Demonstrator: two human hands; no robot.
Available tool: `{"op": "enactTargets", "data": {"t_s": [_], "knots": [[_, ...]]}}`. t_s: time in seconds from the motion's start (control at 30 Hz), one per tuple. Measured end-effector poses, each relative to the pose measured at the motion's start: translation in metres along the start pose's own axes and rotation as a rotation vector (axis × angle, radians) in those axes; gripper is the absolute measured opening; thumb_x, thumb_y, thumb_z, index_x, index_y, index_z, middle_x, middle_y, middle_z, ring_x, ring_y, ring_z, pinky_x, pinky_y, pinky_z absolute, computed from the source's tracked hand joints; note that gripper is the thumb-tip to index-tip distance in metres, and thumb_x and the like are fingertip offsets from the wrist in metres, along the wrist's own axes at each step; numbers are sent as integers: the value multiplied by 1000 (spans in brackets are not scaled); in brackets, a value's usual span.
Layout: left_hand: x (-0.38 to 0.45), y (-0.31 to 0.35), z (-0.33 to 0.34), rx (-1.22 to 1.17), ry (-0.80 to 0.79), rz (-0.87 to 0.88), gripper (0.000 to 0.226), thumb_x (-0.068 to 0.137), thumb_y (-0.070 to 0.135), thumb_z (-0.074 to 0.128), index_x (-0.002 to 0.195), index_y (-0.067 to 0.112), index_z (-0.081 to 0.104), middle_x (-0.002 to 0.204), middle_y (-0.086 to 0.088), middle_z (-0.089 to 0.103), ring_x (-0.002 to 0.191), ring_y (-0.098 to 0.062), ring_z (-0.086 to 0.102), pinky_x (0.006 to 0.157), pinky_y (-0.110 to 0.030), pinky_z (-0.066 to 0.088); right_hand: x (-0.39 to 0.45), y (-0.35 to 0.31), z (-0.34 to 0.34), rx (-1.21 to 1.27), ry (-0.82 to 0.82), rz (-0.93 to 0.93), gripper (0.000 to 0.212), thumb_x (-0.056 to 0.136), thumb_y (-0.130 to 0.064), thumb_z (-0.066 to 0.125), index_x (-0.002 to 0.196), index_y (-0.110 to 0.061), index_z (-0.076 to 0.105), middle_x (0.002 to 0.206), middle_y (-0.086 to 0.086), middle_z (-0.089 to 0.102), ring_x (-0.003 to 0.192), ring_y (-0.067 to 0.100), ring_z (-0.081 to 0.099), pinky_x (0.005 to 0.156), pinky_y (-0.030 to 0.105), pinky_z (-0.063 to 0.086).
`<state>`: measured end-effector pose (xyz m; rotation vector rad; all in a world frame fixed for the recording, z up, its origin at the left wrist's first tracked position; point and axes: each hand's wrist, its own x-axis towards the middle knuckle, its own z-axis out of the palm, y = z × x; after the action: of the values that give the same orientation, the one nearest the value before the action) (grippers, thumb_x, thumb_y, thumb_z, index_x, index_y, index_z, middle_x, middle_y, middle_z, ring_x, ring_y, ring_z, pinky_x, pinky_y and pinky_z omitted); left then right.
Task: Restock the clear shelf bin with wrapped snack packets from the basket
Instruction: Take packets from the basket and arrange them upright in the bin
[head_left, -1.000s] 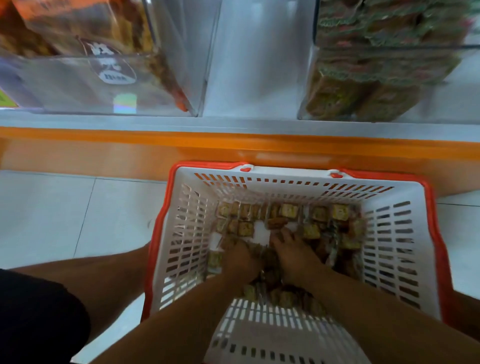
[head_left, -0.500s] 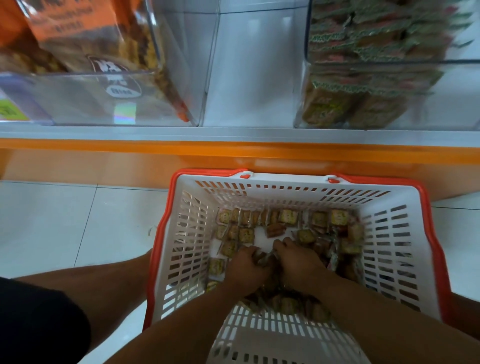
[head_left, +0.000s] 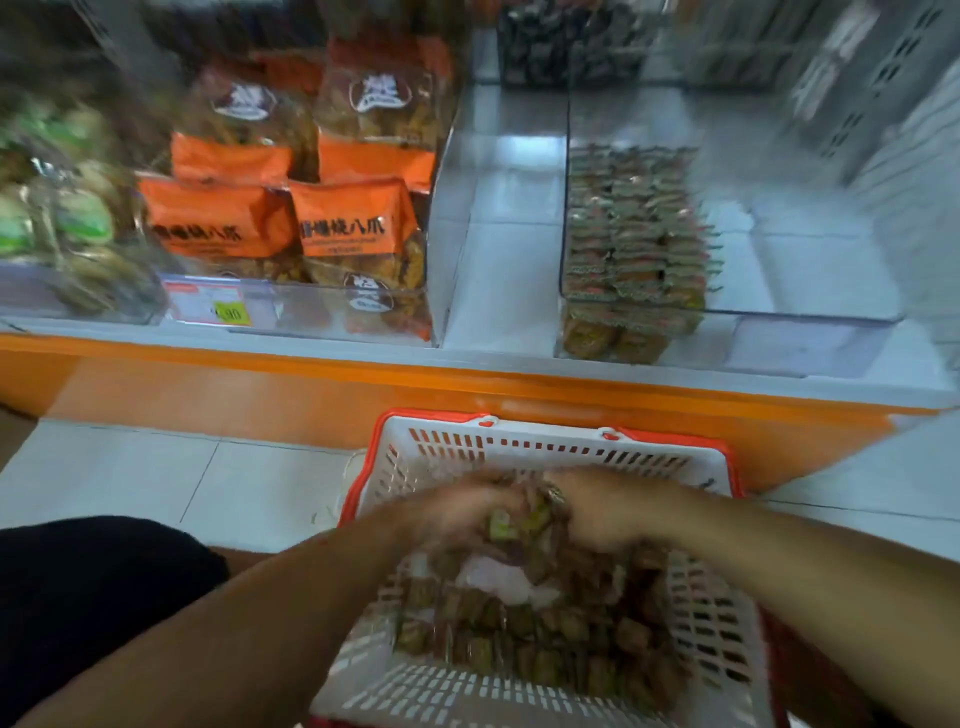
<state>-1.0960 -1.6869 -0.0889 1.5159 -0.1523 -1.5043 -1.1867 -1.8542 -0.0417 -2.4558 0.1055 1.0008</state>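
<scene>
Both forearms reaching forward, converging. Left hand (head_left: 457, 514) and right hand (head_left: 605, 512) cupped close together, fingers curled around a shared clump, blurred.

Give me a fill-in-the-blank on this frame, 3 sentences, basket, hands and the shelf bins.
1. Both hands, left hand and right hand, lift a bunch of snack packets above the white basket, whose rim is ____.
2. The basket stands on the ____, in front of the shelf.
3. The clear bin with stacked packets is ____ of the orange bags.

Missing words: orange-red; floor; right
</scene>
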Motion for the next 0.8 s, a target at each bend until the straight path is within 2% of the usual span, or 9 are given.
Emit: {"op": "enactTargets", "data": {"t_s": [0.03, 0.13, 0.2, 0.3, 0.37, 0.43, 0.57, 0.7, 0.8], "knots": [[-14, 24, 2, 11, -40, 10, 26, 73, 18, 71, 98, 18, 73, 116, -12, 69, 108, -33, 68, 85, -53, 61, -22, -9, -22, -114, -13, -4, 28, 87, -12, 60, 114, -20, 64, 106, 3, 70, 96, 22, 67, 84, 37, 59], [-60, 94, 12, 110, -138, 92, 45, 68, 13, 65, 112, 6, 65, 110, -12, 65, 100, -29, 65, 76, -47, 64, -98, -32, -89, -192, 71, -84, 28, 88, -15, 60, 115, -23, 62, 96, 3, 68, 82, 23, 68, 60, 29, 54], [-91, 131, 20, 134, -184, 185, 46, 75, 11, 58, 120, 6, 61, 105, -14, 67, 86, -28, 68, 64, -37, 63, -141, -43, -122, 174, 206, -136, 29, 91, -14, 69, 116, -28, 62, 95, 2, 69, 73, 20, 73, 56, 29, 57], [-124, 169, 35, 82, -177, 361, 30, 79, 8, 58, 109, 8, 60, 89, -16, 69, 72, -27, 71, 53, -30, 59, -172, -51, -147, 819, 439, -289, 40, 87, 7, 69, 114, -22, 65, 95, 5, 76, 75, 23, 75, 64, 31, 61], [-135, 182, 42, 16, -142, 442, 38, 78, 11, 63, 115, 6, 58, 94, -19, 70, 78, -29, 72, 54, -32, 59, -171, -53, -148, 1072, 529, -327, 46, 83, 17, 67, 113, -18, 68, 96, 17, 75, 74, 31, 73, 70, 40, 60], [-137, 185, 46, -65, -125, 483, 48, 77, 15, 71, 122, 4, 58, 105, -19, 71, 92, -31, 72, 61, -35, 62, -166, -53, -145, 1212, 609, -338, 44, 80, 14, 72, 109, -19, 71, 96, 16, 76, 74, 29, 73, 66, 37, 61], [-131, 188, 54, -132, -61, 547, 41, 76, 20, 83, 112, 8, 67, 109, -16, 73, 97, -27, 73, 67, -32, 60, -156, -46, -142, 1270, 689, -343, 42, 74, -1, 80, 109, -21, 72, 99, 8, 78, 87, 28, 76, 64, 31, 61], [-129, 196, 58, -147, -78, 563, 43, 73, 6, 83, 114, 12, 70, 112, -12, 74, 101, -26, 73, 68, -30, 60, -154, -38, -142, 1337, 744, -414, 44, 64, -11, 82, 105, -25, 73, 103, 11, 77, 91, 27, 76, 65, 30, 60], [-132, 198, 60, -193, -88, 495, 36, 66, 14, 86, 100, 20, 78, 106, -13, 75, 91, -22, 74, 57, -27, 60, -158, -37, -140, 1182, 981, -480, 46, 71, -7, 82, 106, -34, 71, 104, 0, 77, 95, 19, 75, 69, 24, 59]]}}
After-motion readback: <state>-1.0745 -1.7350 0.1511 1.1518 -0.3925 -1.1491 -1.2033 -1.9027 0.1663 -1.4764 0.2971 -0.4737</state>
